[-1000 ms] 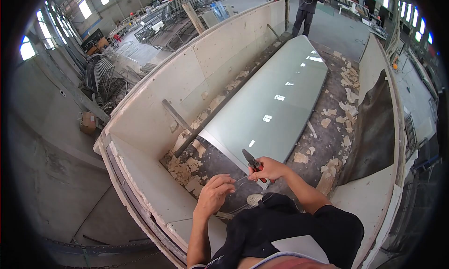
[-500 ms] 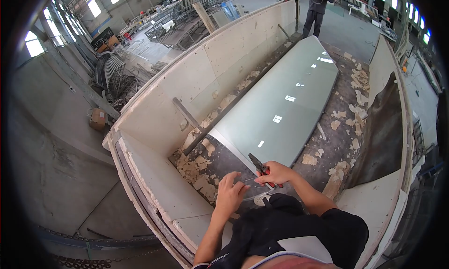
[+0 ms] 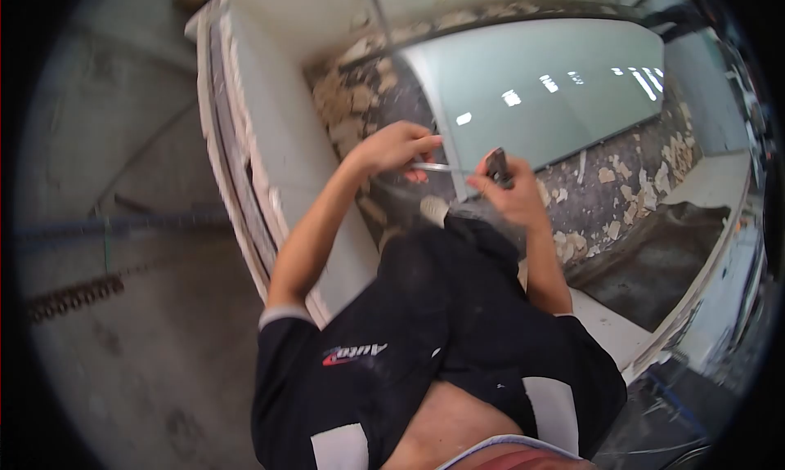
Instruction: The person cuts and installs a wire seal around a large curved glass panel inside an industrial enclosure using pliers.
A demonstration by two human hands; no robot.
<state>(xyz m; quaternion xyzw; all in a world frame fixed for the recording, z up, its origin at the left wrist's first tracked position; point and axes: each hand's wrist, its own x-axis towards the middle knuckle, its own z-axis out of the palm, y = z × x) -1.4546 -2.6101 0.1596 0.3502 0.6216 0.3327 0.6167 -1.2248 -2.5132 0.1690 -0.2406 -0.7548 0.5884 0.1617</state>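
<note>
A thin, pale wire or strip (image 3: 446, 168) stretches between my two hands above the near end of a curved glass sheet (image 3: 540, 114). My left hand (image 3: 396, 149) has its fingers closed on one end of the strand. In my right hand (image 3: 515, 194) is a pair of pliers (image 3: 497, 164), dark at the jaws. The thumb and fingers wrap round the pliers, close to the strand's other end. Motion blur hides whether the jaws touch the strand. The glass lies flat and shows bright window reflections.
Pale walls (image 3: 274, 143) surround the pit-like box. Its dark floor (image 3: 401, 110) is strewn with broken flakes. A dark sheet (image 3: 662, 253) lies inside at right. Outside at left, a heavy chain (image 3: 78, 297) lies on the floor.
The view has tipped down and turned, with the glass now higher up. My left fingers, loosely bent before, have closed on the strand. The pliers stay in my right hand.
</note>
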